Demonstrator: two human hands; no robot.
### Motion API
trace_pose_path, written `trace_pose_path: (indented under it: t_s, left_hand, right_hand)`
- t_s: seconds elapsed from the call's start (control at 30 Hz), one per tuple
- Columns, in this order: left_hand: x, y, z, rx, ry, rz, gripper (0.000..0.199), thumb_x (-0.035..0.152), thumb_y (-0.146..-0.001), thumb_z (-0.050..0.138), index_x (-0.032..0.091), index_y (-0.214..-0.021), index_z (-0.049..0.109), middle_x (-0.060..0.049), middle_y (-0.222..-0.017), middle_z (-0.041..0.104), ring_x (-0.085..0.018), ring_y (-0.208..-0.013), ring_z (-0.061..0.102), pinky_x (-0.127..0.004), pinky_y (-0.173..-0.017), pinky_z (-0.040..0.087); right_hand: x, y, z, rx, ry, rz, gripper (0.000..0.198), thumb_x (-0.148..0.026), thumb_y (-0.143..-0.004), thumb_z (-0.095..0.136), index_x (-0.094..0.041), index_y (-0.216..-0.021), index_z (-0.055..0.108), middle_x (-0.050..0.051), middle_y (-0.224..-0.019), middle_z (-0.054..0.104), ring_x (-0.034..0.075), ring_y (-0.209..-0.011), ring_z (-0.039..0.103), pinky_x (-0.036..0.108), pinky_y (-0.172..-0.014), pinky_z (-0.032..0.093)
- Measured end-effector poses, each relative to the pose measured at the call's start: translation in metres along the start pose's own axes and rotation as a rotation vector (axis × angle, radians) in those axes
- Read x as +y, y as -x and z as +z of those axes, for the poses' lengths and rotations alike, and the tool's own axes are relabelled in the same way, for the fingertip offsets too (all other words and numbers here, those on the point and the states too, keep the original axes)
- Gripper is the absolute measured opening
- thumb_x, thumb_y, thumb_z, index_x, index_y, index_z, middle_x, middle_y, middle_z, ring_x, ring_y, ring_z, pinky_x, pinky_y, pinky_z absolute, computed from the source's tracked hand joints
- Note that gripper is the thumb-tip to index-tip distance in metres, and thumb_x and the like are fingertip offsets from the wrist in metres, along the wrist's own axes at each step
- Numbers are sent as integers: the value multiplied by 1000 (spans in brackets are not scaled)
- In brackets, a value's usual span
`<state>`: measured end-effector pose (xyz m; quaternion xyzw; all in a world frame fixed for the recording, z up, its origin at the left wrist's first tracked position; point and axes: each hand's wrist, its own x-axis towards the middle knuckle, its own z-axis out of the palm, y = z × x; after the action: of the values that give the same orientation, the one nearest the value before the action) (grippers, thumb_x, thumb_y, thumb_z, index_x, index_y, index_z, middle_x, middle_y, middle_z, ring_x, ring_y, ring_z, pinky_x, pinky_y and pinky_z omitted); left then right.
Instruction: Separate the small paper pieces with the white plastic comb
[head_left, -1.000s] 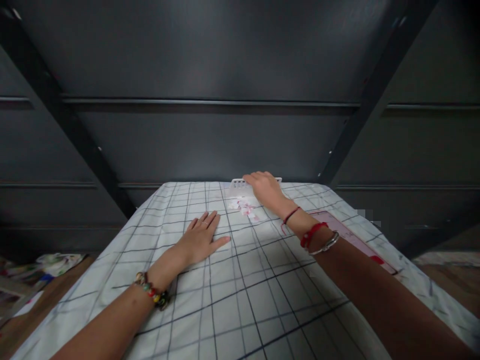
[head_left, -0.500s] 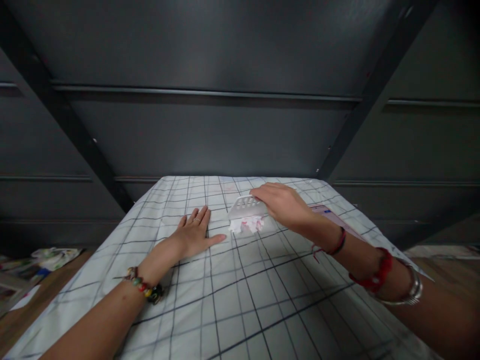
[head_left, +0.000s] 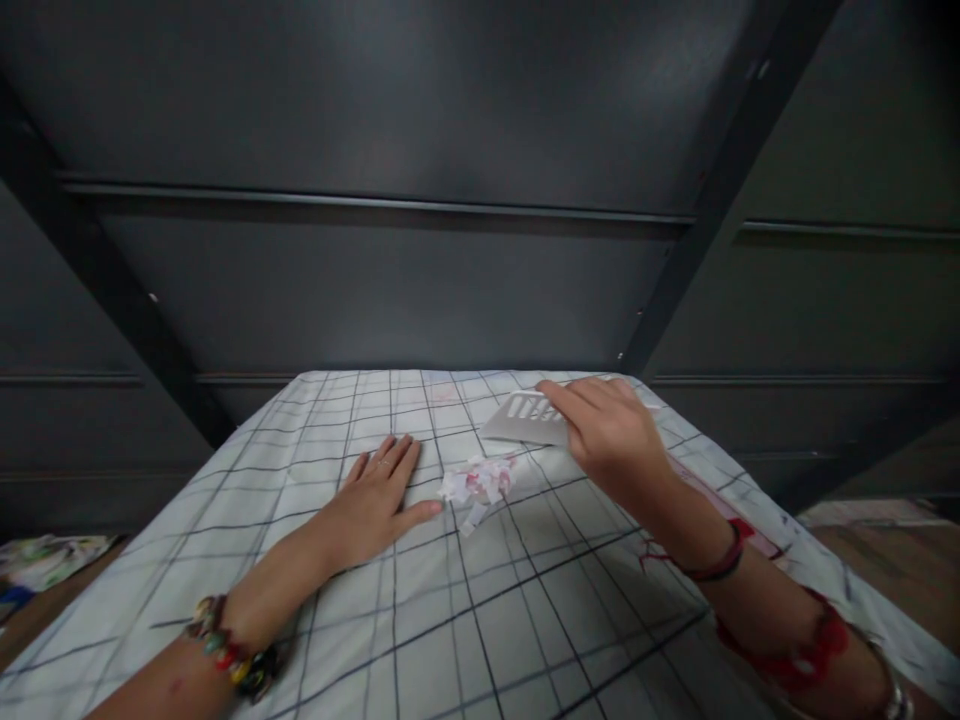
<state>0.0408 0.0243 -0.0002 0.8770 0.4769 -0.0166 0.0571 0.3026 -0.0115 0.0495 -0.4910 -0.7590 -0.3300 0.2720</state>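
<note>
My right hand (head_left: pixel 611 430) grips a white slotted scraper (head_left: pixel 517 428) by its upper edge. The scraper is tilted, with its straight lower edge close to the cloth; whether it touches cannot be made out. Just nearer to me lies a small heap of torn white and pink paper scraps (head_left: pixel 480 482), with one strip sticking out toward me. My left hand (head_left: pixel 371 510) lies flat on the checked cloth (head_left: pixel 420 620), fingers spread, its thumb tip close to the left side of the scraps.
A pink flat item (head_left: pixel 720 500) lies on the cloth, partly hidden by my right forearm. Dark grey panels (head_left: pixel 405 290) rise behind the far edge of the cloth. Various items (head_left: pixel 52 565) are down on the left.
My right hand and the scraper have moved right, off the paper scraps, which now show more fully and spread toward me. My left hand still rests flat. The view has shifted slightly.
</note>
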Motion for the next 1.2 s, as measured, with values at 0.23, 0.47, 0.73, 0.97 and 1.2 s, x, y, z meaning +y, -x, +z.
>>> trace_pose_path:
  t_s: [0.23, 0.47, 0.73, 0.97, 1.2]
  left_hand:
    - [-3, -1, 6, 84, -6, 64, 83, 67, -86, 27, 6, -142, 22, -18, -147, 19, -33, -135, 11, -49, -107, 17]
    - [-8, -3, 9, 123, 30, 85, 82, 68, -86, 28, 8, -142, 25, -17, -146, 23, -33, -134, 14, -51, -106, 20]
    - [-5, -3, 7, 89, 0, 70, 83, 68, -86, 25, 6, -142, 22, -18, -147, 20, -33, -135, 12, -48, -107, 18]
    - [-5, -1, 5, 73, -16, 71, 81, 67, -87, 25, 7, -142, 23, -18, -147, 20, -34, -135, 11, -49, -106, 18]
    - [-5, -1, 5, 75, -5, 62, 79, 66, -87, 27, 9, -142, 24, -16, -147, 21, -33, -135, 11, -48, -107, 18]
  right_hand:
    - [-10, -2, -23, 21, -186, -289, 32, 0, -76, 36, -16, -89, 60, -1, -60, 52, 14, -59, 39, 29, -60, 28]
    - [-14, 1, -24, 46, -273, -363, 27, -1, -74, 38, -16, -88, 56, -2, -60, 49, 12, -57, 37, 28, -57, 27]
    - [-23, 5, -19, 116, -198, -336, 32, 2, -72, 37, -15, -92, 55, -1, -63, 54, 13, -58, 38, 29, -55, 27]
    - [-16, 3, -24, 106, -112, -322, 31, 0, -71, 37, -17, -90, 55, -1, -61, 55, 13, -55, 37, 28, -52, 27]
    - [-19, 4, -25, 99, -162, -373, 30, 0, -73, 38, -17, -90, 57, -1, -61, 54, 12, -56, 39, 29, -52, 28]
